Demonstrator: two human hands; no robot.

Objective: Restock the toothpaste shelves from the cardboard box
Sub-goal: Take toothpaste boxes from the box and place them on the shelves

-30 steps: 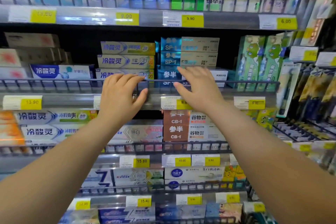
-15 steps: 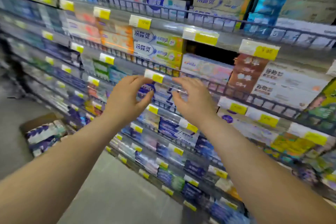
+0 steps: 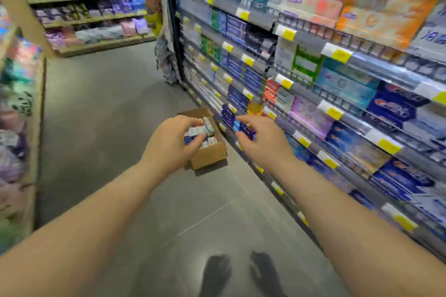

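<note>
An open cardboard box stands on the grey floor beside the foot of the toothpaste shelves; several blue and white toothpaste cartons lie inside it. Both my arms stretch forward in the air. My left hand hovers in front of the box with fingers loosely curved and holds nothing. My right hand hangs to the right of the box, fingers spread, also empty. The picture is blurred by motion.
The shelves run along the right with wire rails and yellow price tags. Another shelf unit lines the left side, and more shelves cross the aisle's far end. Grey tiled floor lies between; my shoes show at the bottom.
The view has swung left and down from the shelf front to the aisle floor. Both hands left the shelf rail and now hang in the air near the cardboard box.
</note>
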